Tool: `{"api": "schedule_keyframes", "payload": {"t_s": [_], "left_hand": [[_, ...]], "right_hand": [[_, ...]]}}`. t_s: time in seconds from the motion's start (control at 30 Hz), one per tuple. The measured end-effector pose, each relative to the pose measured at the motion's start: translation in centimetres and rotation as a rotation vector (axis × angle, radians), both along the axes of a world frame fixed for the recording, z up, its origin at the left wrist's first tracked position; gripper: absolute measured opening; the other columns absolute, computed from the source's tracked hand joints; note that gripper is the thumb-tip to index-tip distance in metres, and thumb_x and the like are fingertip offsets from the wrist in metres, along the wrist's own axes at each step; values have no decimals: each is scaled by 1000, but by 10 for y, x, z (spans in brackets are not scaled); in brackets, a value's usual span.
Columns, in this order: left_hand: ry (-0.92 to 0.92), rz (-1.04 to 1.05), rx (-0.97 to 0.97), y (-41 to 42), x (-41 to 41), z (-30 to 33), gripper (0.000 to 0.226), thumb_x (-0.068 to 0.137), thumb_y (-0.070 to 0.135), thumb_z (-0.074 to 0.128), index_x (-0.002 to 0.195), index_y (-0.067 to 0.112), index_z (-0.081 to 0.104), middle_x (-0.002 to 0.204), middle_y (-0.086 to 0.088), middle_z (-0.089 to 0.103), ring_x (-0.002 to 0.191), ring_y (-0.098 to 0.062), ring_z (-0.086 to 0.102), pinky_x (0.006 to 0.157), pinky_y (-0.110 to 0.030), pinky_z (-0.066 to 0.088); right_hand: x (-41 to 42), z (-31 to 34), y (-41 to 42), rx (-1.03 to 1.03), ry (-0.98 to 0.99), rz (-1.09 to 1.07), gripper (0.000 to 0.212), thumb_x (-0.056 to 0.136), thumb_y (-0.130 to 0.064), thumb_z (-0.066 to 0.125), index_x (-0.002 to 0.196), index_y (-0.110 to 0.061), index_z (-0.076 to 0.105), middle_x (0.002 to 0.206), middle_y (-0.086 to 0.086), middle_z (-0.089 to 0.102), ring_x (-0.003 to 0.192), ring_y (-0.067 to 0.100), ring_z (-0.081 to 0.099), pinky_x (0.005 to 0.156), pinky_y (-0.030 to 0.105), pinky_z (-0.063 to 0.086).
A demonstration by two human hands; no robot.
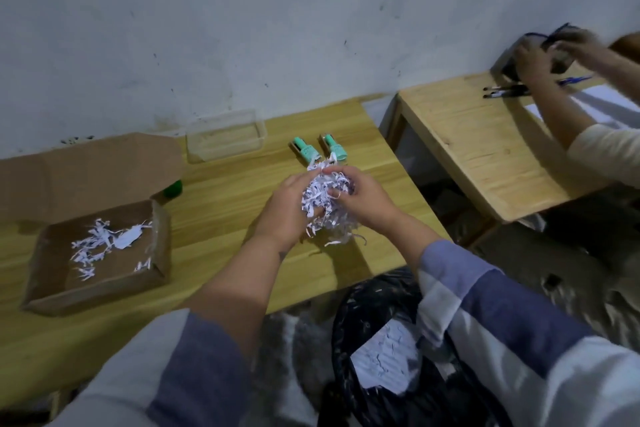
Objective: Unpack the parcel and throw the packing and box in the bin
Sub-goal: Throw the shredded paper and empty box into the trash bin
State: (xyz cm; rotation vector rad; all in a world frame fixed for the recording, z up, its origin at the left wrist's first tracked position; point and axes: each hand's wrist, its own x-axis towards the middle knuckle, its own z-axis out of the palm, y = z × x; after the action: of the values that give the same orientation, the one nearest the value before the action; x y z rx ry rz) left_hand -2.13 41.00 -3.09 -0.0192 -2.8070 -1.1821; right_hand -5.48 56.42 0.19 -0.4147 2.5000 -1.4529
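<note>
My left hand [287, 208] and my right hand [360, 196] together grip a wad of white shredded paper [325, 198] above the wooden table [221, 204]. Loose strips hang from the wad. Just behind it lie two mint-green bottles [306, 151] [334, 147]. An open brown cardboard box [100, 253] sits at the left, its lid folded back, with a few paper shreds left inside. A bin with a black liner [388, 357] stands below the table's front edge, under my right forearm, with white paper in it.
A clear plastic container [225, 139] stands by the wall. A green object [173, 189] peeks out behind the box lid. On a second table [485, 149] at the right, another person's hands [540, 59] handle a dark object near several pens [505, 92].
</note>
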Motion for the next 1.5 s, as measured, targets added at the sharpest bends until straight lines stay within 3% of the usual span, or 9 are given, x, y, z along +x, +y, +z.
{"api": "schedule_keyframes", "payload": {"t_s": [0.13, 0.4, 0.7, 0.87, 0.93, 1.1, 1.23, 1.37, 1.5], "left_hand": [[53, -93, -1, 27, 10, 32, 67, 79, 11, 76, 139, 22, 49, 141, -3, 51, 129, -19, 46, 97, -14, 27], [21, -230, 12, 101, 57, 42, 63, 80, 11, 74, 137, 19, 50, 139, -6, 52, 128, -22, 47, 93, -14, 28], [-116, -185, -17, 190, 98, 1, 63, 81, 15, 72, 139, 19, 48, 137, -8, 53, 126, -26, 49, 102, -32, 40], [-184, 7, 32, 237, 133, -39, 63, 82, 18, 73, 139, 25, 47, 136, -5, 53, 124, -23, 50, 100, -31, 41], [-225, 72, 93, 251, 153, -61, 62, 81, 18, 74, 137, 25, 49, 134, -3, 54, 122, -21, 52, 101, -32, 42], [-410, 218, 185, 281, 197, -144, 62, 80, 15, 74, 138, 19, 50, 136, -5, 50, 123, -21, 52, 105, -28, 40], [-554, 263, 221, 289, 202, -238, 63, 79, 14, 74, 137, 9, 49, 137, -10, 47, 129, -23, 47, 109, -24, 33], [-676, 359, 240, 294, 193, -353, 64, 80, 20, 74, 136, 7, 47, 138, -16, 46, 130, -29, 45, 108, -32, 36], [-785, 406, 259, 293, 179, -449, 76, 79, 22, 75, 143, 11, 36, 148, -13, 38, 136, -28, 37, 108, -31, 33]], "right_hand": [[21, 26, 29, 16, 50, -104, 34, 87, -8, 62, 122, -10, 60, 124, 10, 64, 111, 20, 60, 89, 24, 47], [82, 32, 103, 62, 50, -234, 32, 85, -6, 64, 117, -8, 62, 115, 14, 67, 109, 26, 62, 97, 40, 48], [110, -9, 192, 101, -75, -137, 33, 86, -8, 64, 119, -7, 62, 117, 14, 67, 105, 22, 62, 94, 38, 49], [116, -46, 232, 135, -165, 38, 31, 88, -4, 61, 119, -6, 62, 115, 12, 67, 93, 13, 59, 76, 20, 49], [124, -63, 244, 131, -224, 91, 32, 88, -3, 60, 120, -5, 61, 117, 12, 66, 99, 13, 58, 84, 23, 48], [147, -148, 266, 223, -451, 168, 30, 89, -9, 61, 118, -12, 61, 100, 6, 66, 70, 5, 61, 54, 7, 46], [151, -247, 267, 275, -650, 117, 30, 89, -14, 60, 120, -13, 60, 102, 7, 65, 76, 12, 62, 67, 23, 48], [142, -367, 263, 310, -832, 32, 36, 90, -16, 58, 126, -15, 50, 80, 6, 62, 62, 15, 54, 51, 23, 39], [132, -475, 256, 313, -852, -20, 49, 87, -11, 62, 133, -13, 44, 70, 2, 59, 58, 14, 52, 59, 29, 44]]}}
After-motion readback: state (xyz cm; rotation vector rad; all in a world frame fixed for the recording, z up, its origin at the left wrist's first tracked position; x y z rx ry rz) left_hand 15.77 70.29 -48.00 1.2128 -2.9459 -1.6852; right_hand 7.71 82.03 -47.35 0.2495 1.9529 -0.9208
